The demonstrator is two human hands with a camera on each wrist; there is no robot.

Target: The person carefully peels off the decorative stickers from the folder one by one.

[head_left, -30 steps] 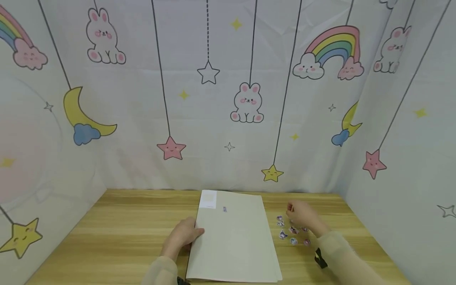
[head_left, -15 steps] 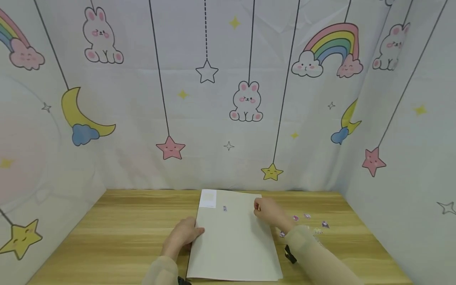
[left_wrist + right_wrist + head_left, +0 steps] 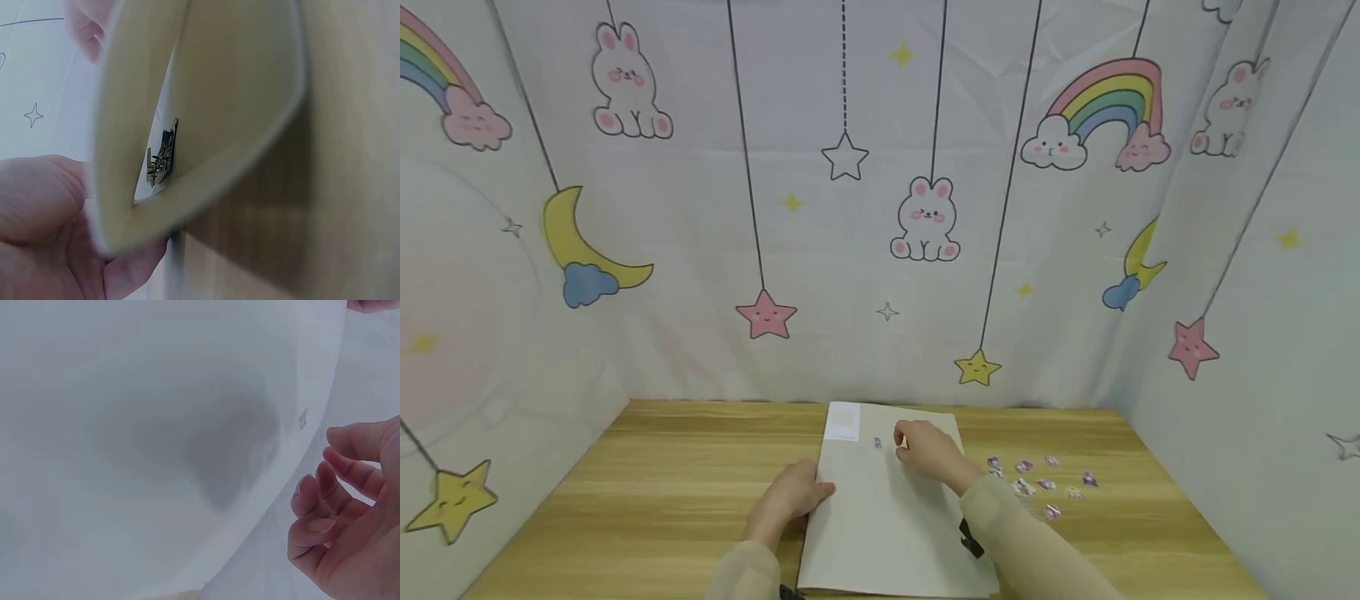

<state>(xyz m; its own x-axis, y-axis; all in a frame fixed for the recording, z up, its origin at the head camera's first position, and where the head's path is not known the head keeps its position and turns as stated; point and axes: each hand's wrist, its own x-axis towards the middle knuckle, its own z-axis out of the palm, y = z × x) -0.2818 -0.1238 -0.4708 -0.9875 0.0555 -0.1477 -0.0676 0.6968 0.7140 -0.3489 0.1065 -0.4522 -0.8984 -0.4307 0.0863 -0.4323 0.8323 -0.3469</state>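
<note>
A cream folder [image 3: 880, 525] lies on the wooden table, bearing a white label [image 3: 842, 422] at its upper left and a small purple sticker [image 3: 877, 442] beside that. My left hand [image 3: 788, 493] holds the folder's left edge, thumb on top. The left wrist view looks in at the folder's gaping end, where a metal clip [image 3: 161, 159] shows inside. Over the folder's upper part hovers my right hand [image 3: 927, 451], just right of the purple sticker. Its fingers are bent, with thumb and index tips close together; I cannot tell whether they pinch a small sticker.
Several small colourful stickers [image 3: 1047, 484] lie scattered on the table [image 3: 1150, 533] right of the folder, some partly behind the right sleeve [image 3: 1018, 521]. Beyond the table hangs a white curtain [image 3: 700, 208] printed with rabbits, stars and rainbows.
My right hand has moved left from over the loose stickers, across the folder's right edge, to near the purple sticker. My left hand keeps its place on the folder's edge.
</note>
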